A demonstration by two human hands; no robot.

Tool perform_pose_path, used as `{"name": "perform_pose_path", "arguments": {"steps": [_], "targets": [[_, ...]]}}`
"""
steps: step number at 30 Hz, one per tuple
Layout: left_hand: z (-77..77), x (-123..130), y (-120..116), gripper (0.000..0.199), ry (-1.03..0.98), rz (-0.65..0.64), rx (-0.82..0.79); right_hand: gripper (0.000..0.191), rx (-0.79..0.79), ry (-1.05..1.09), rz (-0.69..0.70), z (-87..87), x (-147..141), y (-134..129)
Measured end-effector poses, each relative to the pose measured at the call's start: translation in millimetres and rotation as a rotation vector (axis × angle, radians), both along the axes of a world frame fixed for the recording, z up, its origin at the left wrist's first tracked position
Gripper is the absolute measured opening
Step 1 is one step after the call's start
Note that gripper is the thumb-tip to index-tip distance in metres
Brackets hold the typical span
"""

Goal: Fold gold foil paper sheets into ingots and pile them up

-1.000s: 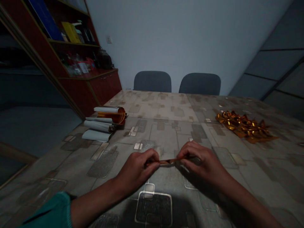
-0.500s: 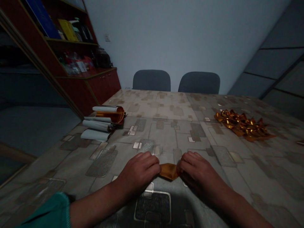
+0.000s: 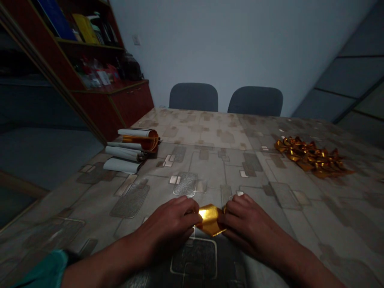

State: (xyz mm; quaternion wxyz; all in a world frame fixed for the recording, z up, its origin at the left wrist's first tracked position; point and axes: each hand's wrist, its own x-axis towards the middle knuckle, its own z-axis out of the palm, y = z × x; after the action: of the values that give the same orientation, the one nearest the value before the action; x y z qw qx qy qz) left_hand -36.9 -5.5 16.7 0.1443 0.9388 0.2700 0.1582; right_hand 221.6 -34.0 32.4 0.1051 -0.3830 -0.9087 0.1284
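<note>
Folded gold foil (image 3: 210, 220), pinched between left hand (image 3: 169, 228) and right hand (image 3: 252, 229), just above or on the oilcloth (image 3: 90, 208) close to its near edge; contact with the surface cannot be told. Long axis roughly left to right across the body, slightly tilted, with the lower corner toward the right hand. Left fingers curled over the foil's left end, closed on it. Right fingers bent inward against the right end, likewise grasping; exact fingertip contact hidden behind the knuckles. Grip from both ends, judged as a way of pressing the folds and keeping the piece steady. Teal sleeve (image 3: 42, 272) at lower left, on the left forearm.

Ahead and left on the oilcloth: stacked foil rolls (image 3: 123, 154), white backing outward, gold showing in the top roll, apparently set aside within reach. Ahead and right: heap of crumpled gold bows (image 3: 312, 160), well apart from the hands. Beyond the far edge: two chairs (image 3: 193, 97); at far left, a red cabinet (image 3: 132, 102).
</note>
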Motion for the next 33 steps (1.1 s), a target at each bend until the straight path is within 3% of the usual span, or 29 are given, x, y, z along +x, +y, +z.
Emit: {"name": "perform_pose_path", "arguments": {"steps": [4,9,14,24,29,33], "targets": [[-1.7,4.0,-7.9,0.018,-0.007,0.016,-0.109,0.012,-0.004,0.003,0.031,-1.3,-1.7,-1.4],[-2.3,8.1,-8.1,0.005,-0.093,0.035,-0.125,0.011,-0.083,0.058,0.022,3.7,-4.2,1.9],[-8.4,1.4,-8.1,0.015,-0.161,0.013,-0.152,0.012,-0.179,0.155,-0.013,8.4,-7.3,12.6],[-10.6,-7.2,-5.0,0.032,-0.265,-0.074,-0.240,0.014,-0.326,0.348,-0.153,-5.2,-8.9,12.7],[-8.6,-4.2,-1.2,0.035,-0.191,-0.038,-0.261,0.012,-0.285,0.324,-0.229,-4.7,-11.7,8.3],[-4.6,-2.1,-0.4,0.039,-0.073,-0.078,-0.134,0.009,-0.268,0.292,-0.264,-7.3,-12.2,7.1]]}}
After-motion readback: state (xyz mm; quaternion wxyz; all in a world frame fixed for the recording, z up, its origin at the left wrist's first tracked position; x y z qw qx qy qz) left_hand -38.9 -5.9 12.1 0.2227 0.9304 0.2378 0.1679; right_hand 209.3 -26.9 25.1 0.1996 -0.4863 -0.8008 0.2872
